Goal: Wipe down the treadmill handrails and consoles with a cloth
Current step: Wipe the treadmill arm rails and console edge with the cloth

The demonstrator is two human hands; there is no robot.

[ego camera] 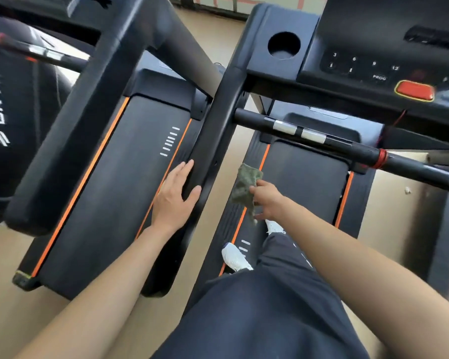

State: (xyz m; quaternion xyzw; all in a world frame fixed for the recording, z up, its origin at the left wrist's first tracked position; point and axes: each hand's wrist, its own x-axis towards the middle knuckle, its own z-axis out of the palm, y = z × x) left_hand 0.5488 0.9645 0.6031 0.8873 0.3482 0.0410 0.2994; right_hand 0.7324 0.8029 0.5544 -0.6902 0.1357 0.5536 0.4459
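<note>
- Two hands flank the side handrail (213,141): our left hand (175,198) lies flat on it, fingers straight, gripping nothing.
- Our right hand (268,200) pinches the green cloth (245,185), which hangs just beside the rail at its 3 o'clock, seemingly not touching.
- That rail's long axis runs 7 to 1 o'clock, so we judge the wipe follows that line.
- Toward 1 o'clock sits the console (373,47); we see nothing inside its cup holder (284,45).

Bare forearms (109,288), dk navy top (257,327) & trousers (283,255), white trainers (236,257)
</note>
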